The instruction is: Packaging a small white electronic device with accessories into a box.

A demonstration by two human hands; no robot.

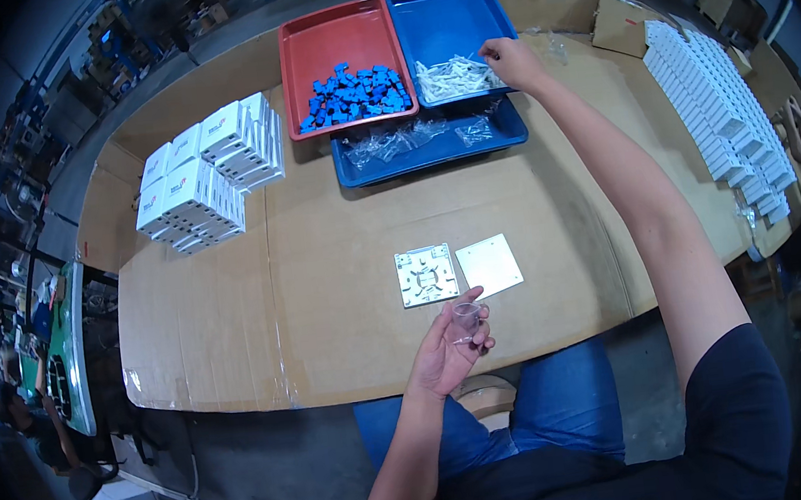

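Observation:
My left hand [450, 347] is closed around a small clear plastic bag [467, 321] with a rounded opening at its top, just above the table's near edge. Beyond it lie a white square plate with raised fittings [427, 275] and a plain white square plate [491, 266], side by side. My right arm stretches forward to the upper blue tray [450, 15]. At that tray's right rim my right hand [512, 61] has its fingers pinched together, beside a heap of slim white plastic pieces [456, 76]. Whatever those fingertips hold is too small to tell.
A red tray [331, 33] of blue plastic pieces [357, 93] stands left of the blue one. A lower blue tray [430, 161] holds clear bags. White boxes [189, 189] are stacked at left, with rows of white pieces [713, 110] at right. Cardboard walls border the table [322, 248].

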